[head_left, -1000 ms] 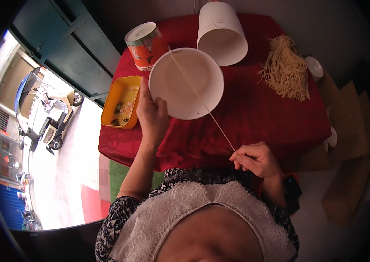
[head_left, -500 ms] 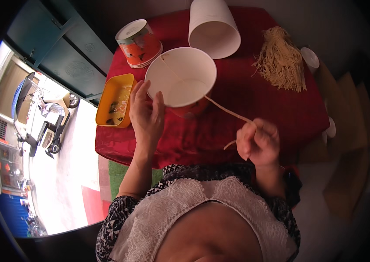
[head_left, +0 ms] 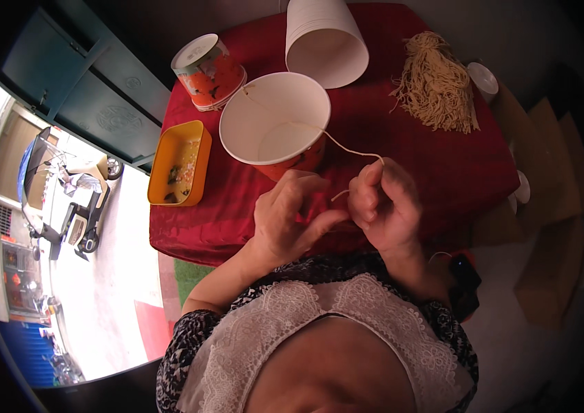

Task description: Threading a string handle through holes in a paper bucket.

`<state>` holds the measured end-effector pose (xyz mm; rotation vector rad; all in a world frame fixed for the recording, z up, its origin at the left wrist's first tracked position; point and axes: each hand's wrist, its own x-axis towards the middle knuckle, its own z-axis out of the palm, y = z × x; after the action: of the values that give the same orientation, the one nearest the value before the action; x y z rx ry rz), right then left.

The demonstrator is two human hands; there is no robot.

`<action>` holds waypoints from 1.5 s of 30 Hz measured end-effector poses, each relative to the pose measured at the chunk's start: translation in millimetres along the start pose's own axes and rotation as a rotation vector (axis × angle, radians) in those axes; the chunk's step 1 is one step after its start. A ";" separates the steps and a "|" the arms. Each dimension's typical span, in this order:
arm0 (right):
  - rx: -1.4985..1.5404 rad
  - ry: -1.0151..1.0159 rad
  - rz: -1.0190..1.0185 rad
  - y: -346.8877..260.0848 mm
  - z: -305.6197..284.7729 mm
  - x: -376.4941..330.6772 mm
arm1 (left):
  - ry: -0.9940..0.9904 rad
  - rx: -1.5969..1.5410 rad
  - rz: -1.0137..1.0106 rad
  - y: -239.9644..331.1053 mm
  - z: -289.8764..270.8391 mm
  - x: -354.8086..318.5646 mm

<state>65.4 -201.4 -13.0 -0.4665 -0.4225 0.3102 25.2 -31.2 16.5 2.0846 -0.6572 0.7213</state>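
An orange-printed paper bucket with a white inside point(head_left: 275, 113) stands open on the table in front of me. A tan cord point(head_left: 347, 146) runs across its mouth and over the right side of the rim to my right hand point(head_left: 387, 206), whose curled fingers pinch it. The cord's loose end pokes out on the left of those fingers. My left hand point(head_left: 292, 212) is close by, in front of the bucket, with thumb and fingers apart and nothing visible in it. A small knot of cord shows at the bucket's far left rim.
A red cloth covers the table point(head_left: 368, 120). A yellow tray point(head_left: 199, 168) with small beads lies left, an upturned orange bucket point(head_left: 213, 79) behind it. Nested white buckets point(head_left: 330, 48) lie at the back, a tan cord bundle point(head_left: 436, 86) to the right. Cardboard point(head_left: 547, 268) leans beyond the table.
My left hand has come away from the bucket's left side, toward my right hand. My right hand has shifted slightly left, and the cord, taut before, now hangs in a slack curve.
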 end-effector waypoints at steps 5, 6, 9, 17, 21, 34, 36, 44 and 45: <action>-0.097 0.078 0.060 -1.2 -3.7 -6.9 | 0.011 -0.044 0.060 0.9 8.3 8.3; -0.097 0.077 0.057 -2.4 -5.6 -6.3 | 0.010 -0.044 0.063 0.3 7.4 9.2; -0.214 0.234 0.063 -2.5 -19.8 -7.6 | -0.031 -0.077 0.001 -1.9 1.1 7.5; -1.067 0.019 -0.513 9.5 -7.1 -9.5 | -0.152 -0.092 -0.091 -2.5 -3.5 7.0; -1.067 -0.119 -0.223 8.9 -3.5 -12.3 | -0.121 -0.119 -0.099 -0.7 -3.3 6.4; -1.182 0.221 -0.442 -14.7 -4.0 26.5 | 0.001 -0.044 -0.190 -18.3 -19.1 -8.1; -1.351 0.214 -0.507 -7.0 -8.2 27.3 | 0.003 -0.023 -0.199 -17.6 -21.3 -8.8; -1.456 0.019 -0.589 20.6 -1.9 28.0 | 0.013 0.052 -0.215 -13.4 -25.9 -8.6; -1.456 0.010 -0.558 21.5 -1.0 27.4 | 0.013 0.050 -0.218 -13.8 -26.4 -9.9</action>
<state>85.6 -173.1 -15.6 -1.7172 -0.7079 -0.6252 20.5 -0.2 15.7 2.1543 -0.3993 0.6320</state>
